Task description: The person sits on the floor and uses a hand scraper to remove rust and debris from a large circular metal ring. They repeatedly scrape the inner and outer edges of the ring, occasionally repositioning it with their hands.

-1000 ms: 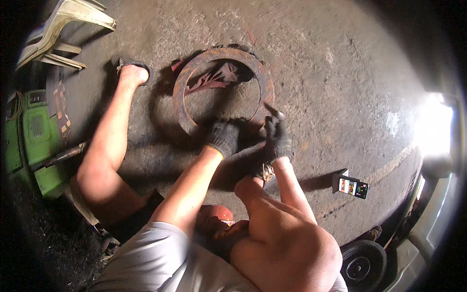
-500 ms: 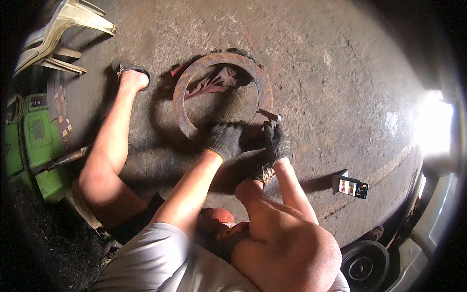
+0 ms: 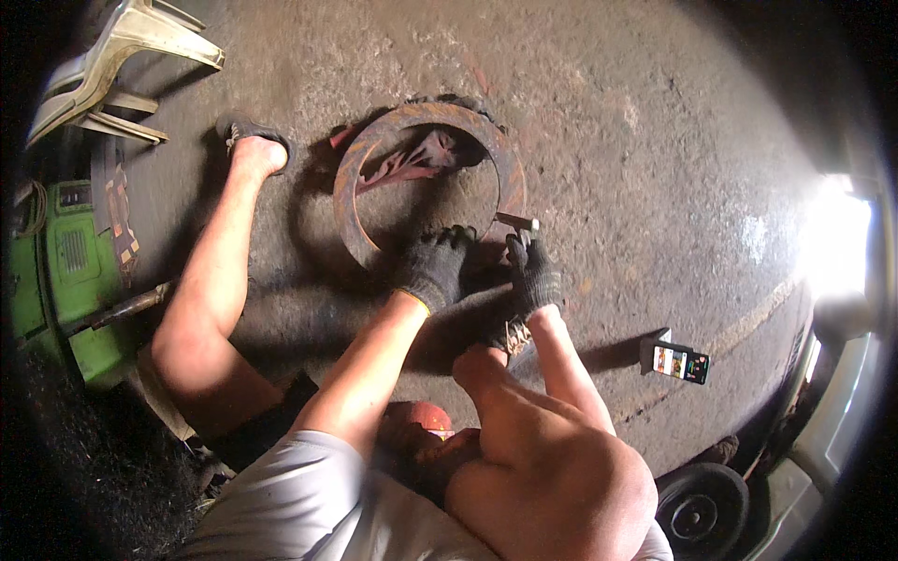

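A large rusty metal ring lies flat on the concrete floor in front of me. My left hand, in a dark glove, grips the ring's near rim with its fingers curled over the edge. My right hand, also gloved, holds a short metal rod sideways against the ring's right side. A reddish scrap lies inside the ring. My bare knees fill the lower middle of the view.
My left leg stretches out to a sandalled foot left of the ring. A green machine and a pale plastic chair stand at the left. A phone lies on the floor at the right, a small wheel below it.
My right hand has turned the rod from pointing upward to lying sideways at the ring's edge. My left hand has stayed on the near rim.
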`<state>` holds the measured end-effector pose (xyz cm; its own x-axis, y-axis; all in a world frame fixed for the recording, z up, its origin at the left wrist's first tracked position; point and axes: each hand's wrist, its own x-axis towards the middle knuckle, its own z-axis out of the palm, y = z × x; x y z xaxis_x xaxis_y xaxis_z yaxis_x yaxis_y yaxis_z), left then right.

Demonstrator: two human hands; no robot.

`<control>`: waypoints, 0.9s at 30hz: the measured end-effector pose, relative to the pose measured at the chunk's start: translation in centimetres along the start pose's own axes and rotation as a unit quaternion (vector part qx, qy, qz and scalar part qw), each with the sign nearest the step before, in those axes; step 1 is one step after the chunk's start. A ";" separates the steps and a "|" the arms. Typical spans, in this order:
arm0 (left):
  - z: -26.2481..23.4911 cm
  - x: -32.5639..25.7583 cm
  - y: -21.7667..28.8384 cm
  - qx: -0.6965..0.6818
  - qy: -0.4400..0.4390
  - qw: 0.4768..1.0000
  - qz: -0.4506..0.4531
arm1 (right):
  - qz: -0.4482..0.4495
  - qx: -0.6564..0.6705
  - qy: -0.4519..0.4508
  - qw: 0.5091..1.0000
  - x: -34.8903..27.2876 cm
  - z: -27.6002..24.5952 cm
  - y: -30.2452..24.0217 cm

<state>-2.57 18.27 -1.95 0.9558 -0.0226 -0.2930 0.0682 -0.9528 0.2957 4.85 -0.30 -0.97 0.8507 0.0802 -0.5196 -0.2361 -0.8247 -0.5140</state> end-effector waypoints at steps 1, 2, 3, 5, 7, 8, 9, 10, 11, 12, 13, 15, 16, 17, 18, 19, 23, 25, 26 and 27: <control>0.0 0.1 0.0 0.012 0.015 1.000 -0.001 | -0.058 0.089 0.002 0.994 0.0 -0.2 -0.4; 0.0 0.0 0.0 -0.006 -0.019 1.000 -0.010 | -0.106 0.171 0.021 0.979 -0.7 -0.5 -0.6; 0.0 0.0 -0.1 -0.022 -0.028 0.999 -0.012 | -0.065 0.187 0.004 0.980 -0.8 -0.8 -0.9; 0.2 0.0 -0.2 -0.021 -0.024 0.999 -0.012 | 0.002 0.071 -0.012 0.997 -1.2 -1.4 -1.1; 0.4 0.0 -0.4 0.009 -0.002 1.000 -0.002 | -0.044 0.076 -0.018 0.996 -1.2 -1.7 -1.0; 0.5 0.1 -0.6 -0.002 -0.002 1.000 0.000 | -0.063 0.104 -0.020 0.992 -0.7 -1.5 -0.9; 0.6 0.0 -0.6 -0.022 -0.004 1.000 0.010 | -0.104 0.139 -0.004 0.985 -0.8 -1.3 -0.5; 0.6 0.1 -0.7 -0.036 -0.025 0.999 0.012 | -0.080 0.151 -0.002 0.985 -0.1 -0.9 -0.2; 0.7 0.1 -0.7 -0.036 0.013 0.999 0.021 | -0.115 0.131 0.016 0.985 0.1 -0.5 0.3; 0.7 0.2 -0.7 -0.034 0.018 0.999 0.021 | -0.073 0.087 0.014 0.993 0.5 0.1 0.7; 0.7 0.3 -0.7 -0.028 -0.004 0.999 0.022 | -0.037 0.048 0.021 0.998 0.8 0.5 1.2; 0.6 0.4 -0.7 -0.038 0.002 0.999 0.020 | -0.112 0.128 0.076 0.982 1.2 1.2 1.7; 0.5 0.3 -0.6 -0.046 -0.017 0.999 0.018 | -0.137 0.161 0.102 0.972 1.0 1.3 2.0; 0.5 0.2 -0.6 -0.041 -0.018 0.999 0.013 | -0.088 0.200 0.087 0.972 1.2 1.3 2.1; 0.5 0.2 -0.5 -0.036 -0.017 0.999 0.009 | -0.076 0.297 0.059 0.950 1.2 1.3 2.1; 0.5 0.1 -0.5 -0.034 -0.005 0.999 0.010 | -0.004 0.140 0.025 0.990 1.3 1.1 2.0; 0.6 -0.2 -0.3 -0.012 0.021 1.000 0.012 | -0.023 0.180 -0.025 0.983 1.5 0.1 1.1; 0.6 -0.1 -0.3 -0.028 0.012 0.999 0.029 | -0.016 0.164 -0.033 0.986 1.1 -0.2 0.9; 0.7 -0.2 -0.3 -0.032 0.006 0.999 0.021 | 0.003 0.078 -0.037 0.996 0.8 -0.3 0.8; 0.7 -0.1 -0.3 -0.037 0.001 0.999 0.008 | 0.023 -0.008 -0.040 0.999 0.5 -0.4 0.7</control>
<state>-2.90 18.37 -2.61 0.9577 -0.0364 -0.2855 0.0743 -0.9272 0.3671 5.26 -1.06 -1.36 0.7980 0.0859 -0.5965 -0.2666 -0.8374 -0.4772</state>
